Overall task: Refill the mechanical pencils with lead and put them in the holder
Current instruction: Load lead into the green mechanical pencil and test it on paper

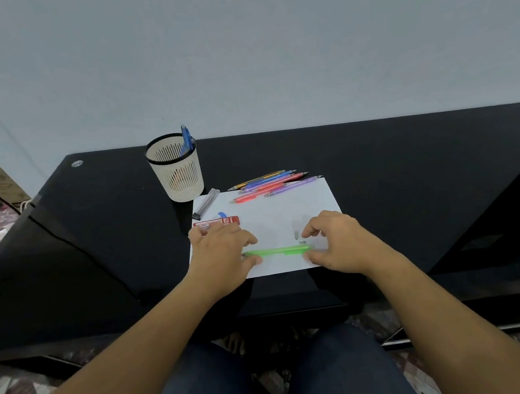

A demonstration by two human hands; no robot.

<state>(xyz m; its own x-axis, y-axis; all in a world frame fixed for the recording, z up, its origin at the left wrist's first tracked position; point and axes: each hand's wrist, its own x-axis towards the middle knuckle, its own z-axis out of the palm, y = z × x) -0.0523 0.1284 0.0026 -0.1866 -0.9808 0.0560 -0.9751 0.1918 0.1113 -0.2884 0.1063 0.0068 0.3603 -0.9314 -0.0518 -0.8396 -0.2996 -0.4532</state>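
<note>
Dark-jeaned knees (pixel 342 377) fill the bottom of the view, and two bare forearms (pixel 140 353) reach forward over them onto a black glass desk (pixel 411 181). On the desk lies a white sheet of paper (pixel 273 218), and everything else sits on or around it.

Just beyond the sheet's far left corner stands the holder (pixel 176 173), a cream slotted cup with a black rim. It stands upright, with one blue pencil (pixel 186 140) leaning inside it.

The left hand (pixel 220 255) rests on the sheet's near left part, and the right hand (pixel 340 243) on its near right part. Between them, lying level across the near part of the sheet, is the green mechanical pencil (pixel 277 251). The left hand pinches its left end between thumb and curled fingers. The right hand's thumb and bent forefinger close around its right end, with the other fingers loosely curled.

Along the sheet's far edge lies a bunch of coloured mechanical pencils (pixel 269 179) in yellow, blue, purple and pink, with an orange-red one (pixel 246 198) a little nearer.

At the sheet's left edge a clear lead tube (pixel 205 203) lies slantwise. Nearer than that is a red lead packet (pixel 219 222) marked 2B, touching the left hand's fingers, with a small blue cap (pixel 221 214) just beyond it.

Two small grey pieces (pixel 296 234) lie on the sheet beside the right forefinger; they are too small to identify.
</note>
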